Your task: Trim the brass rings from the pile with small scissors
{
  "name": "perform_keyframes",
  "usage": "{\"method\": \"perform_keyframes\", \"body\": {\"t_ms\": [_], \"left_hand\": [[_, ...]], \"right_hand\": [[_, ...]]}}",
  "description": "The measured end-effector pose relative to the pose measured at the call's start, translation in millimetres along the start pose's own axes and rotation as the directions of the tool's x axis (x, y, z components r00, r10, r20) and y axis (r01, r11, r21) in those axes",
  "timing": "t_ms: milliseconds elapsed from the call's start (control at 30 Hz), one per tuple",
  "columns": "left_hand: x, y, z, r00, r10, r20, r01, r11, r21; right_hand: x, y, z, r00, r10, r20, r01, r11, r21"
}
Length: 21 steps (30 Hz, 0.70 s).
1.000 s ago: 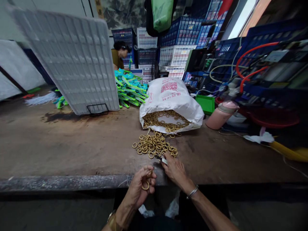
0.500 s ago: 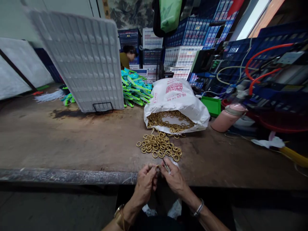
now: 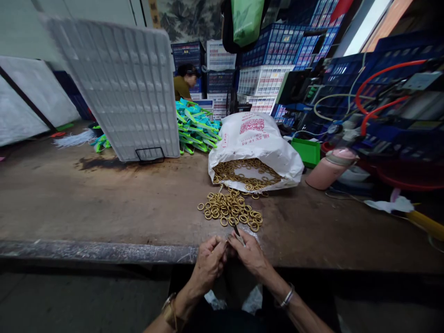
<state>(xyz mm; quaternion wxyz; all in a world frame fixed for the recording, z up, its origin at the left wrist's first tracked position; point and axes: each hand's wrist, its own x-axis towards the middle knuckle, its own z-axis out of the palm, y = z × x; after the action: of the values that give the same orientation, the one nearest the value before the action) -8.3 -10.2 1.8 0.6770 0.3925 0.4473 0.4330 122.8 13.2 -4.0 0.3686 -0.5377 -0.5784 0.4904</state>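
Observation:
My left hand [image 3: 210,259] and my right hand [image 3: 251,254] meet at the table's front edge. The left fingers are closed in a pinch, and what they hold is hidden. In my right hand is a slim metal tool [image 3: 238,234] with a dark tip that points up and away; its kind does not show clearly. Just beyond the hands lies a loose heap of gold-coloured rings [image 3: 229,208]. Behind the heap, a white sack [image 3: 255,134] lies on its side, its mouth facing me and showing more of the same rings.
A grey ribbed plastic panel [image 3: 121,92] stands upright at left on the brown table [image 3: 104,208]. Green and turquoise pieces [image 3: 196,129] are piled behind it. At right are a green tray [image 3: 307,152] and a pink bottle [image 3: 329,169]. A person [image 3: 183,85] sits before stacked crates [image 3: 265,81].
The dark tip of the tool in my right hand now stands up more plainly. My hands stay together in nearly the same place, and the view has shifted slightly.

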Motion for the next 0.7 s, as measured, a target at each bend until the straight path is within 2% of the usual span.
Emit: {"method": "perform_keyframes", "body": {"t_ms": [67, 200, 400, 500, 600, 700], "left_hand": [[0, -3, -0.5, 0.995, -0.061, 0.078, 0.07, 0.991, -0.112], [0, -7, 0.0, 0.992, -0.034, 0.122, 0.061, 0.974, -0.218], [2, -4, 5.8, 0.999, -0.03, 0.024, 0.03, 1.0, -0.009], [1, -2, 8.2, 1.0, -0.014, -0.008, 0.014, 0.998, 0.068], [1, -1, 9.3, 0.999, -0.035, -0.001, 0.035, 0.997, 0.075], [2, 0, 9.6, 1.0, -0.017, -0.009, 0.018, 0.997, 0.074]], "right_hand": [[0, 1, 0, 0.999, 0.049, 0.014, -0.05, 0.997, 0.052], [-1, 2, 0, 0.994, 0.092, 0.051, -0.098, 0.988, 0.119], [-3, -2, -7, 0.996, -0.085, 0.009, 0.086, 0.987, -0.133], [-1, 0, -10, 0.997, -0.073, 0.014, 0.075, 0.985, -0.155], [1, 5, -12, 0.998, -0.05, -0.032, 0.044, 0.982, -0.182], [-2, 9, -15, 0.993, -0.11, -0.041, 0.09, 0.939, -0.332]]}}
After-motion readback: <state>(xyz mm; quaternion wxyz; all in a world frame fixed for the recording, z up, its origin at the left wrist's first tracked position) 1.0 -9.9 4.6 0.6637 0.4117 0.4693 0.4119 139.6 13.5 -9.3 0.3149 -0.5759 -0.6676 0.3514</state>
